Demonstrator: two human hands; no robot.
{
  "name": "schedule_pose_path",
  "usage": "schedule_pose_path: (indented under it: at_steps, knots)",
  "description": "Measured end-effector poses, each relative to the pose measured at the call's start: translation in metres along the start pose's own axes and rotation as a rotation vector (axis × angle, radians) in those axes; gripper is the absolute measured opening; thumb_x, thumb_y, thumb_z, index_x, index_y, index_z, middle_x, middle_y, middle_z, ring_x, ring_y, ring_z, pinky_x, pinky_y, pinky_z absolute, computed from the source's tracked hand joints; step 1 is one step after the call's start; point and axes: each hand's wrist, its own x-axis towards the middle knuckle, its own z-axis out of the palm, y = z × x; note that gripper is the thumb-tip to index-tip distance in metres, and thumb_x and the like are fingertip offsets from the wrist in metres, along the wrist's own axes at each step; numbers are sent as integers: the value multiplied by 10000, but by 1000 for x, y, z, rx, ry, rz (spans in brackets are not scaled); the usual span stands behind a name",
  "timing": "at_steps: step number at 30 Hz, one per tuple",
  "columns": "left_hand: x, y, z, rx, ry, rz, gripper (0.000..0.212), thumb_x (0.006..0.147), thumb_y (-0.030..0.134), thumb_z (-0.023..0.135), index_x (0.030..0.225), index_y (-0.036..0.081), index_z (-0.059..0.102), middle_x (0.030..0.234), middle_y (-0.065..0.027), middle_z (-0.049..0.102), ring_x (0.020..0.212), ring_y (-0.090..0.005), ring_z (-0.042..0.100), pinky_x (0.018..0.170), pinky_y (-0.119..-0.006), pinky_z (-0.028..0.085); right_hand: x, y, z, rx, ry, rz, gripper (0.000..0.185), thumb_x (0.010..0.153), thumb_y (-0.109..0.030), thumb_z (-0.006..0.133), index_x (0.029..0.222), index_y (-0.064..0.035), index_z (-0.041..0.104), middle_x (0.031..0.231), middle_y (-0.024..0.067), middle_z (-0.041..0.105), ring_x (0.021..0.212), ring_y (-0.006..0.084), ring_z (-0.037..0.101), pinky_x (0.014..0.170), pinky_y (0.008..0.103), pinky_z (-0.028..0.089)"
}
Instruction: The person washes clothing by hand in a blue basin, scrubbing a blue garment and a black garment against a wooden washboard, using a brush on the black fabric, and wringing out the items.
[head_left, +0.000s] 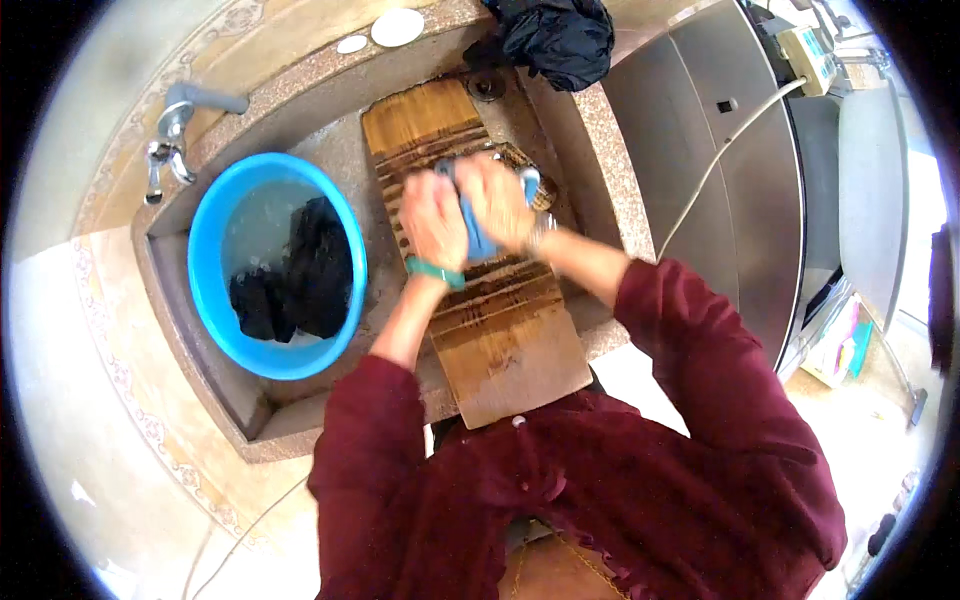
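Note:
A wooden washboard leans across a stone sink, its near end against my clothing and its ridged middle under my hands. Bunched on the ridges is a small blue cloth, partly hidden by my fingers. My left hand, with a green bangle at its wrist, is closed on the cloth's left side. Gripping it from the right is my right hand, blurred, with a metallic band at the wrist. A brown patterned object lies just beyond the right hand; its kind is unclear.
Left in the sink stands a blue basin of cloudy water with dark cloth. A tap projects from the wall. Dark fabric hangs over the far rim, near a drain. A grey appliance borders the right.

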Motion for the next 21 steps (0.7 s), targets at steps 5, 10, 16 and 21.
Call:
schedule_pose_path:
  at_steps: [5,10,16,21]
  knots:
    - [40,-12,-6,512,-24,6,262,926,254,385,927,29,519,973,-204,531,937,-392,501,781,-512,388,53,0,17,-404,8,64,267,894,-312,456,936,-102,615,1033,147,550,1024,322,497,818,505,390]
    - [22,-17,-14,502,-244,-188,361,949,330,340,1079,56,537,1094,-148,552,1145,-314,460,949,-571,280,26,-18,18,-134,-56,391,347,901,-380,417,1031,-136,627,1092,133,563,1078,342,492,933,566,351]
    - [8,-25,-6,378,-100,297,191,847,149,409,926,21,527,884,-200,519,867,-389,505,725,-531,363,15,13,25,-273,84,-143,314,850,-338,471,916,-66,612,931,155,593,988,347,511,852,505,378]
    - [41,-29,-5,584,-9,99,260,931,240,383,936,33,540,968,-181,555,971,-358,517,804,-506,383,54,9,41,-317,26,150,365,907,-363,406,955,-81,634,1071,185,572,1086,363,481,914,558,333]
